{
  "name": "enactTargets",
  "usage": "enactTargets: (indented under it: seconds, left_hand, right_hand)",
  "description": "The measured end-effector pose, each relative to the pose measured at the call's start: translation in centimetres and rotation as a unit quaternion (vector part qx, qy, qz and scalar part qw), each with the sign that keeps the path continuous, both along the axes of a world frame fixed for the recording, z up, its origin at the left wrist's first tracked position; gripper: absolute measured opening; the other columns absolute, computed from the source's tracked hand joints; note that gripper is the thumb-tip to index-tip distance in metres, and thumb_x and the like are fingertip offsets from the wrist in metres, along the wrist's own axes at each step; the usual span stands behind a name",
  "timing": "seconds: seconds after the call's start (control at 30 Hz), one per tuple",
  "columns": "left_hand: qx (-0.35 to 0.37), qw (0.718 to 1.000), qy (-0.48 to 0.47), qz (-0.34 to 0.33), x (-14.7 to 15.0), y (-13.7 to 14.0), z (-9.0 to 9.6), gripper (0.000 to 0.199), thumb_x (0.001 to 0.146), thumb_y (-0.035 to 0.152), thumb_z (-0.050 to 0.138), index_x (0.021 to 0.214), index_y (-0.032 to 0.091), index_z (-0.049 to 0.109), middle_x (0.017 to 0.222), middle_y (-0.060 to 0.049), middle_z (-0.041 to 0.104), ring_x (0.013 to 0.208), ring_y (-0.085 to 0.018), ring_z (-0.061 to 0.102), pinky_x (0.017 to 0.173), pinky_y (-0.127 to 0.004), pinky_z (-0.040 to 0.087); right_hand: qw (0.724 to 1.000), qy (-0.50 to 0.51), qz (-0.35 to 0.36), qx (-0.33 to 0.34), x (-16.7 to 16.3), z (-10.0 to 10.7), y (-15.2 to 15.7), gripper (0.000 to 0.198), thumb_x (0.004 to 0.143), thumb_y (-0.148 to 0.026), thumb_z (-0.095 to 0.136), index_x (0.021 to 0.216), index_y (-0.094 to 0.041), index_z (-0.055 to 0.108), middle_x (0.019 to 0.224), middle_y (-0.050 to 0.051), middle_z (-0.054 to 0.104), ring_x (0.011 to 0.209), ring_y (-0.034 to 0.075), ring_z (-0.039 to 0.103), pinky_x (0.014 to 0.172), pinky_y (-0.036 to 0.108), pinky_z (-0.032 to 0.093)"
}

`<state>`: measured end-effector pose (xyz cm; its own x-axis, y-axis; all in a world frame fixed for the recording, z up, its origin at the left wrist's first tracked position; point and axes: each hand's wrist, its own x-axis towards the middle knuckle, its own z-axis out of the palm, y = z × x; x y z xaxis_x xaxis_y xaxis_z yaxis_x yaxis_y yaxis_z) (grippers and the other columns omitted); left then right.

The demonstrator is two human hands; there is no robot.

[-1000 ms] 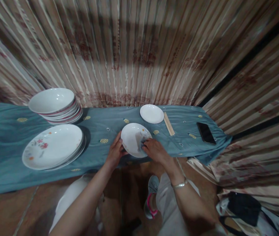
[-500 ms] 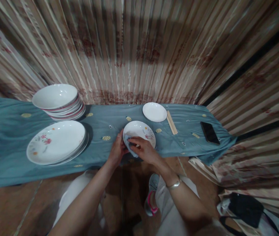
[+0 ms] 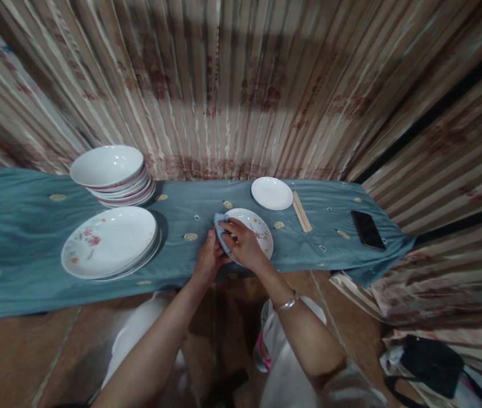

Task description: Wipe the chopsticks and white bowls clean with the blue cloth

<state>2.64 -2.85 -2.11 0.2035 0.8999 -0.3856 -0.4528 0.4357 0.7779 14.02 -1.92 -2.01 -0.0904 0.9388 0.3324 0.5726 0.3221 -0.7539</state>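
Note:
A white plate with a flower print (image 3: 261, 229) is at the near edge of the cloth-covered table, tilted a little towards me. My left hand (image 3: 209, 258) grips its left rim, thumb on top and fingers beneath. In my right hand (image 3: 243, 242) is a light blue cloth (image 3: 220, 222), pressed over the plate's upper left rim. The right hand covers much of the plate's middle. Just behind it lies a smaller white plate (image 3: 272, 193), beside several pale chopsticks (image 3: 302, 212).
A stack of flowered plates (image 3: 111, 241) stands at left, with a stack of white bowls (image 3: 109, 164) behind it. A black phone (image 3: 368, 229) lies near the right end of the teal tablecloth (image 3: 190, 204). Pleated curtains (image 3: 232, 85) hang along the back.
My right hand has slid the cloth up along the plate's left rim. My left hand still holds the plate. The whole view has shifted slightly, moving things to the right.

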Motion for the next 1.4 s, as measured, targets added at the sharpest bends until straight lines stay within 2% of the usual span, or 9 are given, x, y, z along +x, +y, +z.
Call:
enactTargets:
  seconds: [0.1,0.23,0.4,0.53,0.67,0.77,1.1,1.27,1.4]
  left_hand:
    - [-0.004,1.0,-0.003,-0.002,-0.3,0.0,-0.2,0.055,0.089,0.052,0.038,0.126,0.015,0.053,0.095,-0.013,0.071,0.079,-0.02,0.067,0.059,-0.027,0.054]
    - [0.023,1.0,-0.002,-0.01,-0.6,0.0,-0.4,0.062,0.084,0.058,0.044,0.135,0.023,0.046,0.102,-0.01,0.069,0.073,-0.018,0.065,0.056,-0.026,0.053]
    - [0.037,0.999,0.027,-0.01,-0.5,0.0,-0.5,0.06,0.082,0.052,0.052,0.137,0.028,0.044,0.112,-0.008,0.066,0.079,-0.018,0.064,0.055,-0.023,0.052]
    - [0.052,0.997,0.051,0.003,-0.6,-0.1,-0.8,0.064,0.076,0.04,0.064,0.137,0.028,0.046,0.114,-0.008,0.065,0.076,-0.016,0.064,0.055,-0.024,0.053]
    - [0.066,0.997,0.044,0.003,-0.6,-0.3,-1.1,0.065,0.075,0.037,0.067,0.136,0.03,0.047,0.129,-0.007,0.058,0.092,-0.019,0.064,0.063,-0.025,0.055]
    - [0.071,0.997,0.044,0.0,-0.7,-0.4,-1.2,0.065,0.074,0.037,0.068,0.135,0.031,0.047,0.134,-0.005,0.054,0.096,-0.02,0.063,0.063,-0.025,0.056]
    - [0.084,0.995,0.055,0.005,-0.7,-0.4,-1.5,0.062,0.074,0.034,0.068,0.133,0.03,0.05,0.131,-0.005,0.057,0.096,-0.022,0.063,0.062,-0.027,0.057]
    - [0.084,0.995,0.057,0.005,-0.7,-0.3,-1.4,0.064,0.074,0.034,0.067,0.135,0.029,0.048,0.134,-0.005,0.054,0.1,-0.023,0.061,0.062,-0.028,0.057]
    - [0.086,0.994,0.07,0.0,-0.7,-0.1,-1.5,0.064,0.075,0.035,0.066,0.136,0.029,0.047,0.135,-0.006,0.053,0.099,-0.022,0.061,0.061,-0.027,0.057]
  right_hand:
    - [0.998,0.023,0.05,-0.03,0.4,0.2,-0.9,0.033,0.081,-0.018,0.055,0.112,-0.022,0.066,0.128,0.008,0.058,0.116,0.021,0.056,0.096,0.035,0.047]
    - [0.988,0.038,0.12,-0.093,1.9,0.8,-2.1,0.028,0.078,-0.013,0.056,0.101,-0.019,0.069,0.111,0.006,0.067,0.098,0.018,0.063,0.086,0.031,0.049]
    - [0.969,0.0,0.174,-0.176,4.0,1.2,-2.8,0.027,0.072,-0.005,0.055,0.089,-0.018,0.071,0.093,0.003,0.07,0.081,0.014,0.065,0.077,0.026,0.049]
    - [0.982,0.004,0.139,-0.13,3.4,0.3,-2.6,0.025,0.074,-0.007,0.057,0.091,-0.017,0.071,0.104,0.005,0.068,0.09,0.015,0.064,0.083,0.027,0.049]
    - [0.995,-0.042,0.093,-0.021,1.8,-0.6,-1.8,0.029,0.081,-0.011,0.053,0.106,-0.016,0.068,0.123,0.011,0.059,0.115,0.019,0.055,0.102,0.033,0.039]
    - [0.994,-0.095,0.057,0.006,1.3,-0.8,-1.0,0.034,0.084,-0.012,0.048,0.115,-0.013,0.063,0.131,0.014,0.053,0.123,0.022,0.048,0.107,0.037,0.034]
    - [0.979,-0.199,-0.053,-0.012,3.6,-0.8,1.0,0.035,0.09,-0.013,0.041,0.119,-0.016,0.059,0.135,0.015,0.049,0.126,0.024,0.045,0.11,0.043,0.03]
    - [0.967,-0.244,-0.069,-0.027,5.8,-1.4,0.0,0.035,0.087,-0.006,0.04,0.114,-0.014,0.06,0.131,0.017,0.054,0.126,0.024,0.046,0.108,0.042,0.033]
    - [0.959,-0.266,-0.058,-0.079,7.0,-1.1,-1.8,0.031,0.079,-0.004,0.049,0.105,-0.014,0.063,0.118,0.015,0.061,0.114,0.023,0.055,0.1,0.038,0.041]
